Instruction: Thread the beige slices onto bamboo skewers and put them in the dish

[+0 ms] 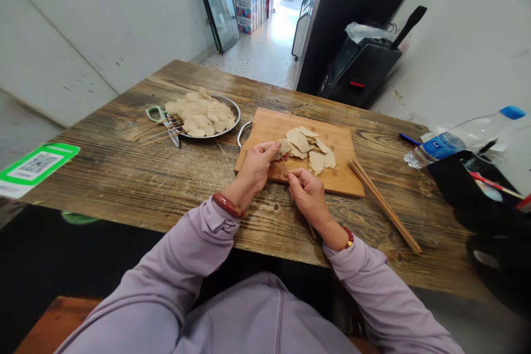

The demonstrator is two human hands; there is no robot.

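My left hand (pixel 258 164) is closed on a thin beige food slice (pixel 284 147) at the near left part of the wooden cutting board (pixel 340 174). My right hand (pixel 307 193) pinches a bamboo skewer (pixel 285 164) whose tip points up at that slice; its tail shows below my wrist. A pile of similar slices (pixel 310 146) lies on the board just beyond my hands. Both arms wear lilac sleeves, with a bead bracelet on each wrist.
A metal pan (pixel 234 116) heaped with skewered slices sits at the back left, scissors (pixel 162 117) beside it. A bundle of bare skewers (pixel 384 204) lies right of the board. A plastic water bottle (pixel 460 139) and a black holder (pixel 464 188) stand at the right edge.
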